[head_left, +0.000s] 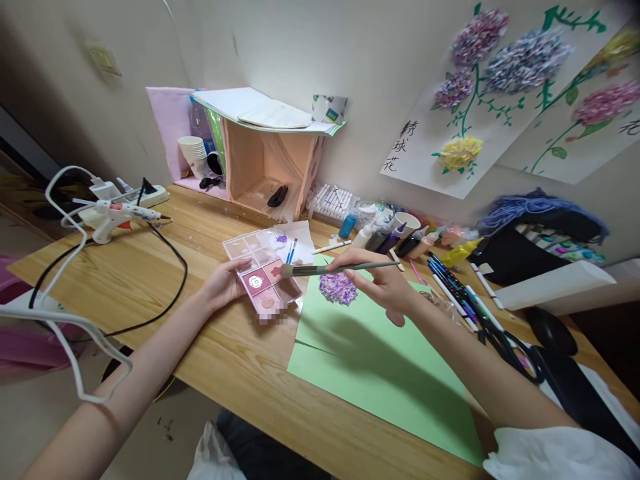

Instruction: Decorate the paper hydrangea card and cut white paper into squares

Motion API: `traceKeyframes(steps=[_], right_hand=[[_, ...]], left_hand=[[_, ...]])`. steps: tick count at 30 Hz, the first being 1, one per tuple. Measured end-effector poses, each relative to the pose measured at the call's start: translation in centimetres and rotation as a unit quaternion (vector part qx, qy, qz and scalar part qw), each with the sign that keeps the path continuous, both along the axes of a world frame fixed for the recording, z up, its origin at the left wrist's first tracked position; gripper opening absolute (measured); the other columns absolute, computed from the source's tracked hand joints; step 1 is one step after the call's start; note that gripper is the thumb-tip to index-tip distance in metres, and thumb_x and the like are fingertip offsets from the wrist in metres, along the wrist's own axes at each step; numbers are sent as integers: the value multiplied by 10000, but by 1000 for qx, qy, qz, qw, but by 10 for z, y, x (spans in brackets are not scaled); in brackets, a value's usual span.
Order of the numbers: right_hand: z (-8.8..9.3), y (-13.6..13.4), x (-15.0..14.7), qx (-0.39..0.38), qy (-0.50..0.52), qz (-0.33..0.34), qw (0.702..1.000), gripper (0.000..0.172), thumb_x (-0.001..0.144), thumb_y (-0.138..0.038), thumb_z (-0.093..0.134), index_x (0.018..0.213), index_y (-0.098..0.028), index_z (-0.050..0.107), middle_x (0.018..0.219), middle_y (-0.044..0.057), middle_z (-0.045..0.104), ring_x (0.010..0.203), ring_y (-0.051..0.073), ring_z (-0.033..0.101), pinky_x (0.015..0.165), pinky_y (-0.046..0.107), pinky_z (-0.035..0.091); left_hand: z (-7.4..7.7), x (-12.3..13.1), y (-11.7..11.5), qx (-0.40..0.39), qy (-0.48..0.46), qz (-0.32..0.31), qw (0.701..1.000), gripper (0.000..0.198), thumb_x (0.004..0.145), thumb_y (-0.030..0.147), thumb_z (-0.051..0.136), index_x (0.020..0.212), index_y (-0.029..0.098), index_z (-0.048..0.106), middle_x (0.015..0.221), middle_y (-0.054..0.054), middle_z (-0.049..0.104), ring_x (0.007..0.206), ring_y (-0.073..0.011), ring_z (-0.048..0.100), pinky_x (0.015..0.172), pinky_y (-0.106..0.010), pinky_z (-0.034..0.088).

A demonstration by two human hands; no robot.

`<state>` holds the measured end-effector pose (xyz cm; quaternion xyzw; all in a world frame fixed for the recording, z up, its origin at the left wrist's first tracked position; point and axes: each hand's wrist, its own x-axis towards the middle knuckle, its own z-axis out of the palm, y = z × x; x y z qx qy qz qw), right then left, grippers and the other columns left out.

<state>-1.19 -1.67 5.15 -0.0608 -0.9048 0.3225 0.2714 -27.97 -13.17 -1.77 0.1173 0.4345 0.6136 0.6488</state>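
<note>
My left hand (227, 283) grips the left edge of an open makeup palette (261, 280) with pink and pale pans, tilted above the table. My right hand (383, 277) holds a makeup brush (327, 269) by its grey-green handle, fingers closed round it. The brush's soft tip is over the palette's right-hand pink pan; whether it touches the powder I cannot tell. Below the brush lies a light green sheet of paper (360, 380), with a purple flower cluster (339, 288) on it. The right hand and brush cover part of the sheet.
A glue gun (117, 217) with looping cables lies at the left. An orange-lined box (273, 167) stands at the back. Paint bottles (395, 238), markers, and scissors (515, 353) crowd the right side. Flower pictures (465, 100) hang on the wall.
</note>
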Motion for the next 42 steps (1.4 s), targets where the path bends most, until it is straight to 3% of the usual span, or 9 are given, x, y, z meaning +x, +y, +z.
traceKeyframes(steps=[5, 17, 24, 27, 32, 37, 42], right_hand=[[3, -2, -8, 40, -22, 17, 999, 222, 875, -164, 427, 1000, -196, 608, 897, 56, 643, 842, 160, 593, 768, 329, 481], [1, -3, 3, 54, -14, 9, 998, 196, 860, -184, 450, 960, -202, 618, 846, 61, 648, 796, 183, 592, 719, 346, 485], [-2, 14, 28, -51, 91, -156, 982, 176, 891, -274, 441, 927, -224, 606, 879, 51, 621, 824, 191, 595, 716, 328, 496], [-3, 22, 44, -39, 77, -194, 977, 141, 873, -246, 459, 850, -218, 595, 802, 32, 592, 764, 181, 578, 682, 306, 474], [-2, 8, 60, 60, 27, -123, 990, 131, 783, -128, 480, 818, -211, 574, 732, 26, 578, 682, 174, 538, 637, 319, 441], [-6, -13, 61, 145, -23, -30, 989, 243, 692, -72, 479, 874, -212, 555, 714, 36, 568, 631, 168, 493, 558, 299, 411], [-14, -11, 65, 210, -37, -16, 977, 256, 690, -50, 476, 879, -207, 548, 704, 42, 552, 645, 171, 494, 561, 292, 418]], left_hand=[[-2, -1, 0, -9, -5, -6, 1000, 511, 823, 94, 451, 1321, 5, 388, 1061, -191, 663, 909, -253, 664, 821, -372, 531], [-7, -3, 0, 7, -17, -24, 1000, 490, 837, 145, 456, 1313, 34, 419, 1118, -184, 639, 1007, -272, 624, 881, -403, 497], [0, -2, -1, 4, -15, -3, 1000, 470, 853, 163, 424, 1304, 29, 434, 1035, -166, 679, 946, -254, 653, 878, -390, 502], [3, -1, 0, 1, -8, -2, 1000, 463, 856, 163, 416, 1300, 33, 439, 1043, -167, 676, 947, -256, 652, 873, -392, 506], [3, -1, 1, 1, 10, 5, 1000, 429, 860, 172, 422, 1261, 32, 482, 1069, -177, 664, 975, -266, 640, 875, -387, 507], [0, -3, 2, 12, 10, 1, 1000, 424, 852, 161, 434, 1257, 51, 496, 1061, -163, 670, 995, -263, 631, 911, -387, 486], [1, -2, 3, 7, 16, 3, 1000, 424, 862, 170, 421, 1263, 48, 486, 1060, -165, 669, 970, -264, 641, 887, -395, 500]])
